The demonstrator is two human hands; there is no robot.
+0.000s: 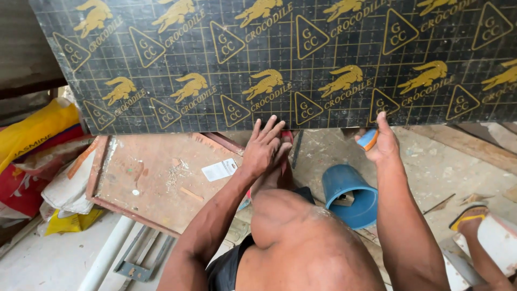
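One dark printed panel (pixel 280 59) stands on edge across the top, its long axis running from 9 to 3 o'clock. The left hand (pixel 264 148) rests at its lower edge, fingers (pixel 267 129) loosely spread, pointing to 12 and grasping nothing. At 3 o'clock from it, the right hand (pixel 383 144) is clenched on one blue-and-orange tool (pixel 368 139) touching that edge. One blue bucket (pixel 347 195) lies on the floor between the forearms.

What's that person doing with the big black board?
A person crouches at a big black board with a yellow grid and gold animal prints. The left hand lies flat by its lower edge, over a raised knee. The right hand grips a small blue and orange thing at that edge. A blue bucket lies tipped on the dusty floor below.
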